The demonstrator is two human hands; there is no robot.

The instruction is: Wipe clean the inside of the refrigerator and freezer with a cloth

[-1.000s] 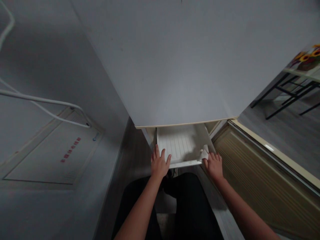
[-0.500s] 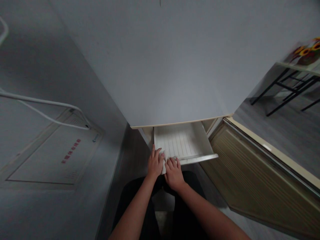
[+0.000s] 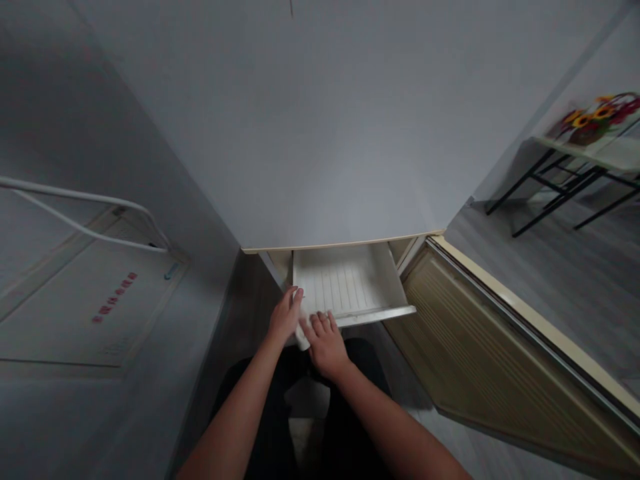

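The right grip (image 3: 329,347) is at the near left part of a white drawer (image 3: 345,283), its fingers bent loosely over the front edge (image 3: 375,316). A white cloth (image 3: 302,338) lies against its thumb side, between the two hands, and dips below the drawer's near left corner. How firmly the right fingers have hold of the cloth cannot be told.

Just left of the right grip, the left grip (image 3: 285,319) is at that same corner, raised a little higher, with thumb and fingertips partly curled beside the drawer's left wall. Whether it clasps the wall or the cloth, or only rests there, is hidden.

The drawer, pulled partway out, spreads beyond and to the right of the right grip; thin grooves run along its bottom. Above both grips rises a broad white panel (image 3: 325,133) with a cream lower edge. Well to the right of the right grip, a ribbed door (image 3: 480,347) stands swung out over the grey floor (image 3: 530,267); farther off, a tabletop (image 3: 625,153) on dark legs carries flowers (image 3: 595,120). Well left of the left grip are a white tube (image 3: 85,200) and a wall cover (image 3: 95,333) with red characters. Dark trousers (image 3: 357,400) show beneath the grips.
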